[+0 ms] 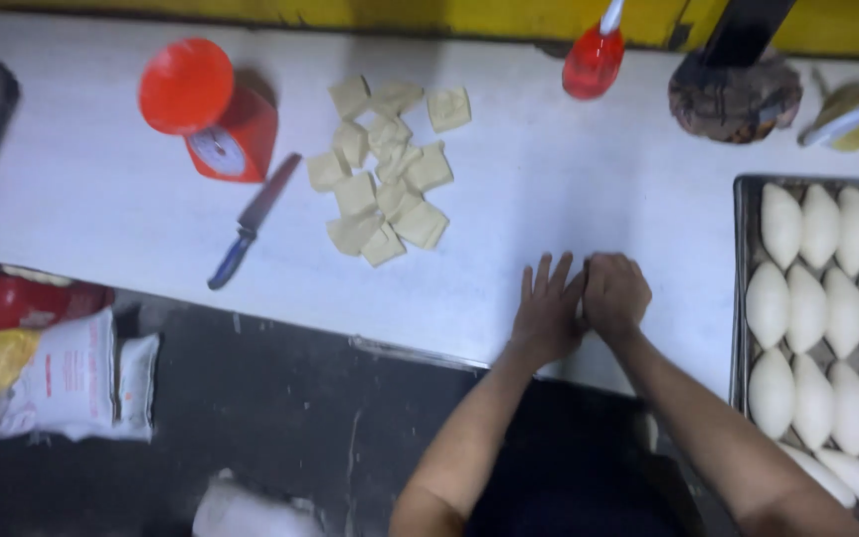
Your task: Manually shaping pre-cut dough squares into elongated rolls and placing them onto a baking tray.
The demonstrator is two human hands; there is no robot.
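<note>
Both hands pressed together on white table (pixel 569 189), shaping something hidden.
Head view: left hand (pixel 546 310) flat, fingers spread, against curled right hand (pixel 615 294) (dough inside? cannot tell); cut dough squares (pixel 385 169) up-left of hands, tray (pixel 741 298) of shaped dough ovals (pixel 827 298) right, within reach.

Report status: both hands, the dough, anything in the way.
Left hand flat on white table, fingers spread; right hand closed beside it, contents hidden. Cut dough squares lie apart, far left. Tray of shaped dough at right. Nothing between.
</note>
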